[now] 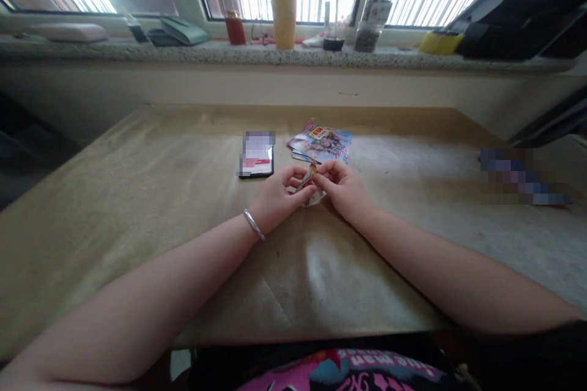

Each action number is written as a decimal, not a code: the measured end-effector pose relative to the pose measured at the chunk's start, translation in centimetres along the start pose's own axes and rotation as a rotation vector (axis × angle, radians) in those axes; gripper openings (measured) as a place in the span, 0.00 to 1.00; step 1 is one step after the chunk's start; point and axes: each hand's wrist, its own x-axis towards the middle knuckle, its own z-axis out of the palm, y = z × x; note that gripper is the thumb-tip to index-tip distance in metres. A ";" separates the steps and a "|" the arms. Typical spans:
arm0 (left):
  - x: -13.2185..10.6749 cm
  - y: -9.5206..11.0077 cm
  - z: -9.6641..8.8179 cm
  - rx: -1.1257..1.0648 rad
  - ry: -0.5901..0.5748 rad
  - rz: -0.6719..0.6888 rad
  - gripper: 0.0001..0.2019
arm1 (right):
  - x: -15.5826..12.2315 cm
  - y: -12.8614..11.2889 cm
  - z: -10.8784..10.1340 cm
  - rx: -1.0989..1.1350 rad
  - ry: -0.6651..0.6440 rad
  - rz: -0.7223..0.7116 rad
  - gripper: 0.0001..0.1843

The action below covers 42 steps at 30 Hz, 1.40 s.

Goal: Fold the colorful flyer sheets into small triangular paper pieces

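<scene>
Over the middle of the table, my left hand and my right hand meet with fingers pinched on one small piece of folded paper. The paper is pale, with a bit of red and orange at its top; the fingers cover much of it, so its full shape is hidden. A silver bangle circles my left wrist. Just beyond my hands lies a small stack of colourful printed sheets. A phone-like device with a partly blurred screen lies beyond my left hand.
The table has a tan cover. At its right lies a blurred dark-blue item. Along the granite windowsill stand a red bottle, a tall yellowish cylinder, a clear container and a black bag.
</scene>
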 end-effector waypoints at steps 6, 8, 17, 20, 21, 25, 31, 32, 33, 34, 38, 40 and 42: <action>0.3 -0.6 -0.2 0.038 0.008 0.014 0.11 | 0.2 0.4 -0.2 -0.014 0.004 -0.026 0.15; 0.5 -0.9 -0.3 0.066 0.012 0.028 0.11 | 0.2 0.6 -0.2 -0.038 -0.004 -0.041 0.14; 0.8 -1.3 -1.1 0.078 0.001 -0.034 0.13 | -0.3 -0.2 -0.7 -0.374 -0.042 -0.139 0.12; 0.9 -1.4 -1.4 0.138 0.003 -0.043 0.13 | -0.4 -0.5 -0.8 -0.426 -0.076 -0.148 0.15; 1.0 -1.4 -1.5 0.161 0.004 -0.039 0.14 | -0.3 -0.5 -0.8 -0.414 -0.090 -0.130 0.16; 1.0 -1.4 -1.7 0.298 0.002 0.001 0.19 | -0.1 -0.1 -0.8 -0.322 -0.149 -0.035 0.20; 0.9 -1.2 -1.6 0.432 -0.114 0.135 0.24 | 0.1 0.5 -1.2 -0.417 -0.161 -0.056 0.21; 0.9 -1.2 -1.6 0.463 -0.129 0.154 0.26 | 0.2 0.5 -1.3 -0.450 -0.145 -0.083 0.20; 0.9 -1.3 -1.6 0.495 -0.135 0.165 0.28 | 0.2 0.5 -1.4 -0.475 -0.130 -0.104 0.20; 0.8 -1.3 -1.7 0.528 -0.135 0.166 0.30 | 0.2 0.6 -1.5 -0.489 -0.116 -0.115 0.19; 0.8 -1.5 -2.1 0.634 -0.097 0.174 0.32 | 0.3 0.7 -1.7 -0.489 -0.090 -0.068 0.17; 0.9 -1.4 -2.2 0.664 -0.110 0.201 0.29 | 0.4 0.7 -1.7 -0.525 -0.090 -0.093 0.13; 0.9 -1.3 -2.3 0.730 -0.154 0.233 0.23 | 0.4 0.7 -1.8 -0.580 -0.101 -0.161 0.10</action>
